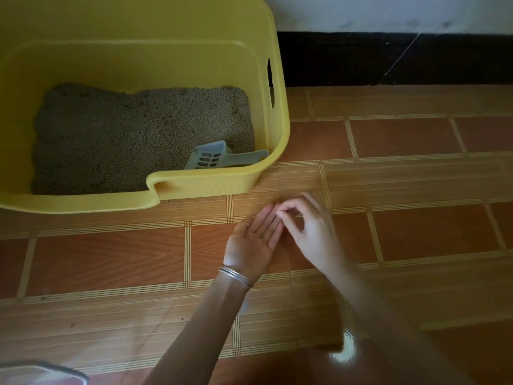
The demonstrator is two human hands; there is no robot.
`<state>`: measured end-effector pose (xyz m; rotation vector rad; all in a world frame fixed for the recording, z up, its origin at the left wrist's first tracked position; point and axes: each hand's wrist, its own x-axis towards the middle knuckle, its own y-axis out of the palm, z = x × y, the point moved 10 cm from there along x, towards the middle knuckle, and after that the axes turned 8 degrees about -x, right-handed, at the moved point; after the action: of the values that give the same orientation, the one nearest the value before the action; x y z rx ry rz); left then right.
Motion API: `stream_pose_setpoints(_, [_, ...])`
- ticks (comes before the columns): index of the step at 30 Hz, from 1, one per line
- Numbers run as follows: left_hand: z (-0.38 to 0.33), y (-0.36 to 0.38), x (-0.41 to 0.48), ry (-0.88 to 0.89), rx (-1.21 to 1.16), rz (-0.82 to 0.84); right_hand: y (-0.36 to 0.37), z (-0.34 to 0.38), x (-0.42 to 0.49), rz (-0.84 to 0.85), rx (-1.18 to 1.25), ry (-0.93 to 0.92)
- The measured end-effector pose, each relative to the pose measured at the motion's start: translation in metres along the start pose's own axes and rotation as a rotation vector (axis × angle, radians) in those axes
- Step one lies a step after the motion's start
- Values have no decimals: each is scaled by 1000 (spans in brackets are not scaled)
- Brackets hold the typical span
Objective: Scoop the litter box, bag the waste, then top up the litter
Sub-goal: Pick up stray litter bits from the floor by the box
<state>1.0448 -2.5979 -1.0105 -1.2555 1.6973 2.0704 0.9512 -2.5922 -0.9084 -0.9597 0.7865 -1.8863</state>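
Note:
A yellow litter box (280, 79) stands on the floor at the upper left, with grey-brown litter (125, 134) spread over its bottom. A grey slotted scoop (213, 158) lies in its front right corner, handle resting against the wall. In front of the box, my left hand (254, 241) is held flat, palm up, with a few small litter grains (262, 235) on it. My right hand (308, 226) hovers beside it, thumb and fingers pinched together at the left fingertips; whether a grain sits in the pinch is hidden by blur.
The floor (402, 190) is orange-brown tile with striped bands. A dark skirting board (388, 59) and white wall run along the back. A grey rim of some container (41, 369) shows at the bottom left corner. Tiny specks lie on the tiles near the left.

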Motion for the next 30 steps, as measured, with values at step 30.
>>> stream_pose_setpoints(30, [-18,-2,6,14,44,33,15,-76,0,-44,-72,237])
